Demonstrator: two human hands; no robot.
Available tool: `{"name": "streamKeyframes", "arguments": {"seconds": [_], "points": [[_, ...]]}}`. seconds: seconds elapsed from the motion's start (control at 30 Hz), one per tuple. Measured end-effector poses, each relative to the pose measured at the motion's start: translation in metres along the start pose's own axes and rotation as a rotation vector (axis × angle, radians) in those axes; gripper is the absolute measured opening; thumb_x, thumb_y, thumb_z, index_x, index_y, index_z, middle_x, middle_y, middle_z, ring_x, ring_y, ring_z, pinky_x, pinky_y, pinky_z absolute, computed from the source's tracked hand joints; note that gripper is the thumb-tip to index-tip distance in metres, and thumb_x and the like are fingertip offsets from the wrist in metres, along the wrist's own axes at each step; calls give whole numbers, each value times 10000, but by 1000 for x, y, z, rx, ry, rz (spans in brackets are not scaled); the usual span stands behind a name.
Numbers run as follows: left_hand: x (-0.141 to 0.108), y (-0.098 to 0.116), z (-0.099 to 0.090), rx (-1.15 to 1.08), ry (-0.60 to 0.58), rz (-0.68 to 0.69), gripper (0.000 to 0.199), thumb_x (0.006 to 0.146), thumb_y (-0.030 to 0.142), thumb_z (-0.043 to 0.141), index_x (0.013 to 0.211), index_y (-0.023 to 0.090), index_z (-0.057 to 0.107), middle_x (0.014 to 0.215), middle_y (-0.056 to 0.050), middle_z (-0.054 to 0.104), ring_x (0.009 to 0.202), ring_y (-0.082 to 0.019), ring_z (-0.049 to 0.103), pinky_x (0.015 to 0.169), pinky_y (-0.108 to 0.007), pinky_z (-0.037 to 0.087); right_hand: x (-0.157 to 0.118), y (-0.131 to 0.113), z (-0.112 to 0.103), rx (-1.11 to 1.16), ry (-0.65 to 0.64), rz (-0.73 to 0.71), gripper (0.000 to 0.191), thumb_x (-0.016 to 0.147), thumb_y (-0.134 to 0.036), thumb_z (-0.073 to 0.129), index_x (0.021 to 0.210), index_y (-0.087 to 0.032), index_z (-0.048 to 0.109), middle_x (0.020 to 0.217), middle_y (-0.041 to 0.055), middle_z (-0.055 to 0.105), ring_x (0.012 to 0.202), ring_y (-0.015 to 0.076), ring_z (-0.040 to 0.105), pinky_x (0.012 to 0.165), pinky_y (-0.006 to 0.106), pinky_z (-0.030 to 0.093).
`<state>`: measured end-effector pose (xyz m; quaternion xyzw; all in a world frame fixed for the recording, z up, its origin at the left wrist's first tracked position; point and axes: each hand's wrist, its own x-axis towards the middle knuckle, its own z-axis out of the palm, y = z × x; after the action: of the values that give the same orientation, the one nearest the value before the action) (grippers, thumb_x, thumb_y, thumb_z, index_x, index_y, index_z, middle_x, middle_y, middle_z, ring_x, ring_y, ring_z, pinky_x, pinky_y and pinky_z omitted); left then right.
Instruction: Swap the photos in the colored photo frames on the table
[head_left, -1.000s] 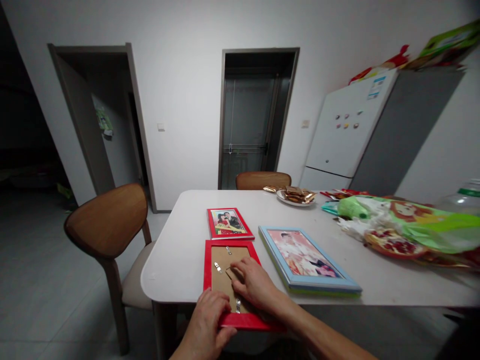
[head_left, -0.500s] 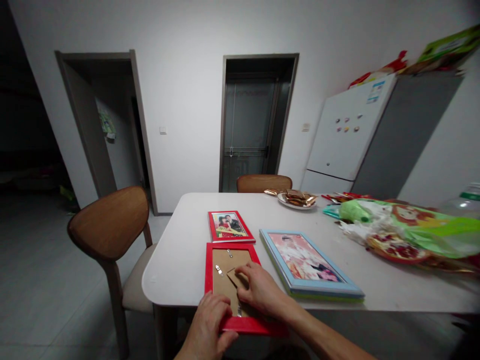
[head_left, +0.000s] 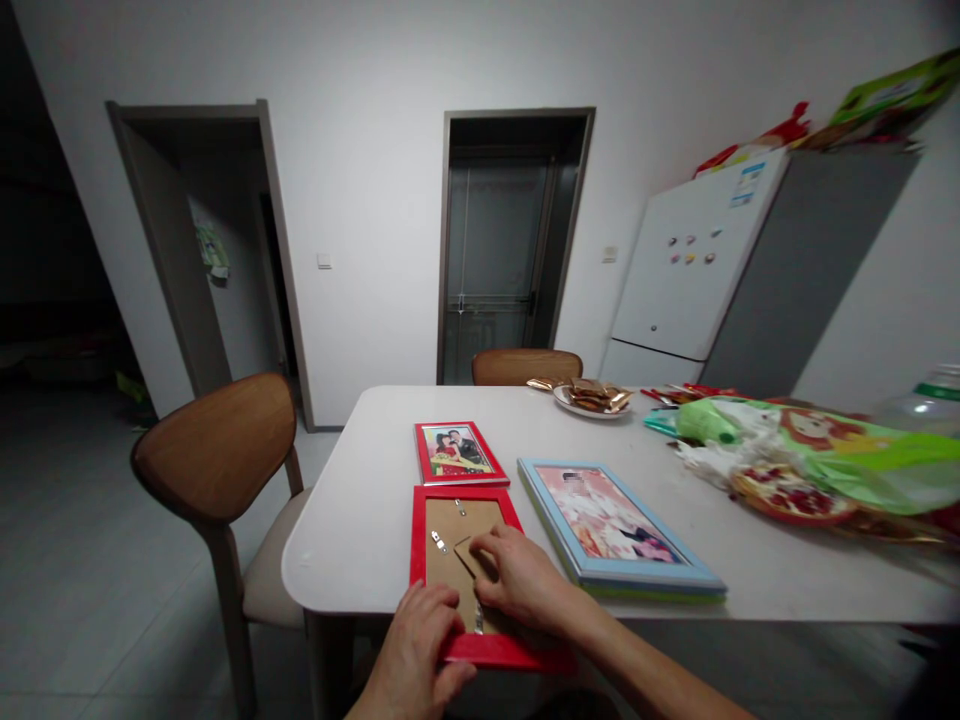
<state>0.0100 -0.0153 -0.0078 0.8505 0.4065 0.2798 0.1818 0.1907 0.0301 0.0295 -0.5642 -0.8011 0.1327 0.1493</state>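
Note:
A red picture frame lies face down at the table's near edge, its brown backboard and small metal clips showing. My left hand grips the frame's lower left corner, with the thumb at the near edge. On the right side of the backboard, my right hand is closed, thumb and fingers pinching the brown stand flap. Part of the flap and the frame's right side are hidden under that hand. Just beyond lies a second red picture frame, photo side up.
Right of my hands lies a stack of frames topped by a light blue picture frame. Farther off are a plate of wrapped snacks, a green plastic bag and a cut pomegranate. A wooden chair stands left of the table.
Both hands keep nearly the same hold on the frame and flap. The whole view has shifted very slightly; nothing else has visibly moved.

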Motion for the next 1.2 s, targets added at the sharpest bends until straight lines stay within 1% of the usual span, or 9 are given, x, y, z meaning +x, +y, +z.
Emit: {"name": "streamKeyframes", "arguments": {"seconds": [0.13,0.23,0.37,0.5,0.6,0.77,0.9,1.1,1.2], "points": [[0,1,0,5,6,-2,212,652,209,642,843,155,567,1073,-126,571,1041,-260,496,962,-487,303,-8,2,-12,44,-147,-151,462,569,-221,577,1029,-255,549,1009,37,459,924,180,447,776,246,340],[1,1,0,2,4,-8,206,651,201,641,837,164,561,1078,-118,569,1044,-255,494,965,-487,298,-11,4,-15,55,-193,-191,491,560,-241,613,1044,-280,541,1059,30,431,978,193,421,813,265,331],[1,0,2,-2,16,-15,213,630,177,651,820,174,555,1060,-104,577,1035,-253,497,957,-487,307,-10,6,-10,70,-139,-167,494,550,-348,667,1024,-273,552,1030,31,446,951,197,430,795,270,339],[0,-2,4,-17,44,-1,197,629,192,653,800,188,555,1028,-82,588,1000,-241,517,947,-481,323,-9,7,-6,85,-90,-180,517,522,-377,696,1007,-276,550,999,23,468,917,191,441,774,262,336],[0,-3,5,-19,62,-2,206,619,175,653,799,189,555,1033,-80,587,1004,-242,514,948,-486,320,-10,6,-5,74,-71,-173,473,549,-364,679,995,-271,553,991,24,471,917,190,439,771,259,329],[1,0,4,-12,59,-11,234,595,133,649,805,179,556,1046,-90,584,1007,-246,512,947,-489,322,-8,0,2,33,-4,-107,390,648,-309,595,1029,-249,539,985,44,464,903,182,448,771,261,325],[1,4,1,-28,48,-22,207,607,140,631,796,187,558,1046,-87,585,1000,-247,517,945,-498,318,-2,-2,9,13,26,-72,286,713,-309,520,983,-220,557,957,56,479,887,172,457,756,250,332],[1,-1,3,-38,36,-24,226,603,157,649,804,187,550,1061,-93,577,1027,-254,500,957,-498,298,1,-3,7,-92,-2,20,269,714,-300,481,934,-169,560,916,85,510,823,178,487,693,247,340],[1,-2,4,-41,40,-4,215,626,193,645,818,183,550,1066,-102,574,1030,-255,497,954,-497,300,1,-4,7,-116,14,27,276,711,-290,468,943,-169,556,922,93,516,827,185,491,693,250,337]]}}
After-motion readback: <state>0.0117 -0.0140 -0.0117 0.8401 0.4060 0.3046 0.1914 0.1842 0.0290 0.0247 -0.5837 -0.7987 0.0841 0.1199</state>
